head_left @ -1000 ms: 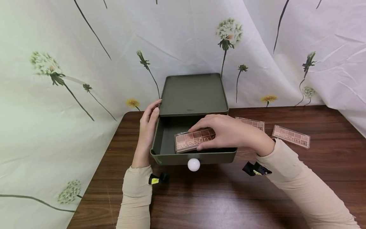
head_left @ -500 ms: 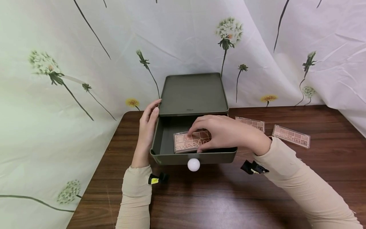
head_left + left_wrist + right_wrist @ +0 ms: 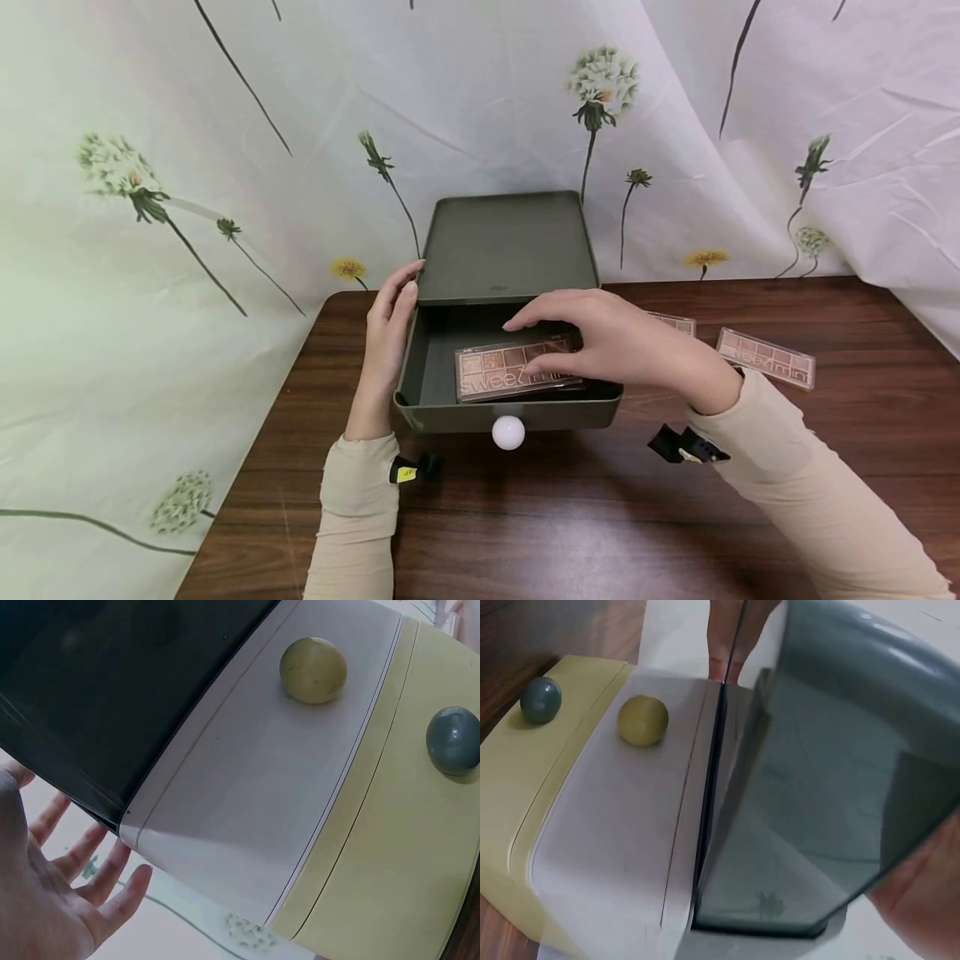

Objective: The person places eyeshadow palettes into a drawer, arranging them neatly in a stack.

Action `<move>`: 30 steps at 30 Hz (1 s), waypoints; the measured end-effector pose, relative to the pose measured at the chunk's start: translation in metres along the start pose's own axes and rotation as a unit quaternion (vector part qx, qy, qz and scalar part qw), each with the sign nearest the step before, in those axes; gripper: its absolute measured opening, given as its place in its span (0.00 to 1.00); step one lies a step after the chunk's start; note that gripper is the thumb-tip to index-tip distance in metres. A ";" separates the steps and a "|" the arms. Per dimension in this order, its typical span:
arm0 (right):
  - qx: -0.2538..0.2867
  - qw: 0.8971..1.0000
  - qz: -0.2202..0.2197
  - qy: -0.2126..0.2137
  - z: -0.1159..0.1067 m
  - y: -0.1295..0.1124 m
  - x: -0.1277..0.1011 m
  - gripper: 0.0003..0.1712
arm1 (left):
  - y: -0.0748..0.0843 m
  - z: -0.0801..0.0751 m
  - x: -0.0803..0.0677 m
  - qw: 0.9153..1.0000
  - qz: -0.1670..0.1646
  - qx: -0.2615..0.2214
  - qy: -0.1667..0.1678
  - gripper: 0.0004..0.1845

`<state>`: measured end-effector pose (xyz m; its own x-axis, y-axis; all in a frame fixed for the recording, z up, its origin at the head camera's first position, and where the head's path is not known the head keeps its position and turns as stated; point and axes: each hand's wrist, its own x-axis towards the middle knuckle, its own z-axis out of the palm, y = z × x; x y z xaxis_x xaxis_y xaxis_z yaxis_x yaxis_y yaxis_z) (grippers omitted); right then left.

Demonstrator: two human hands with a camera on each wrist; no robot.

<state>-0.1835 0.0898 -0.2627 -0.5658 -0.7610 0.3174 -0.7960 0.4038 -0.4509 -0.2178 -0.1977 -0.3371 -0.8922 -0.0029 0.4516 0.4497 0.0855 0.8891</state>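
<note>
My left hand [image 3: 387, 329] lies along the left side of a green drawer cabinet [image 3: 510, 246], fingers spread in the left wrist view. Its top drawer [image 3: 506, 415], with a white knob, is pulled out. An eyeshadow palette [image 3: 491, 375] labelled "sweet mini" lies in the drawer near its front, and an edge showing beneath suggests another palette under it. My right hand [image 3: 615, 342] hovers over the palette's right end, thumb and fingers apart, partly covering it. In the right wrist view, my right hand [image 3: 922, 892] shows behind the drawer's glossy underside.
Two more palettes lie on the wooden table to the right: one [image 3: 765, 358] in full view, one [image 3: 678, 323] partly behind my right hand. Below the top drawer are a white drawer [image 3: 247, 780] and a yellow drawer [image 3: 382, 855], each with a round knob. Floral cloth hangs behind.
My right hand has let go of the palette, its fingers parting and lifting up and to the right. The palette stays in the drawer, slightly shifted. My left hand has not moved.
</note>
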 end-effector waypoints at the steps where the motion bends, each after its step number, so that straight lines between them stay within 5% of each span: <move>1: 0.005 1.000 -0.009 0.015 -0.001 0.001 -0.003 0.24 | 0.000 0.000 0.000 1.000 0.000 0.000 -0.001 0.22; 14: 0.040 0.981 -0.054 0.182 -0.015 0.026 -0.047 0.29 | 0.000 0.000 -0.001 1.000 0.003 0.000 0.000 0.22; 30: -0.011 0.974 0.054 0.221 -0.030 0.083 -0.122 0.32 | -0.001 0.001 -0.001 1.000 0.004 0.004 0.006 0.22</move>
<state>-0.1869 0.2308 -0.3140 -0.6800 -0.4232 0.5987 -0.7283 0.4836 -0.4854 -0.2173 -0.1967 -0.3382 -0.8879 -0.0145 0.4599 0.4566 0.0942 0.8846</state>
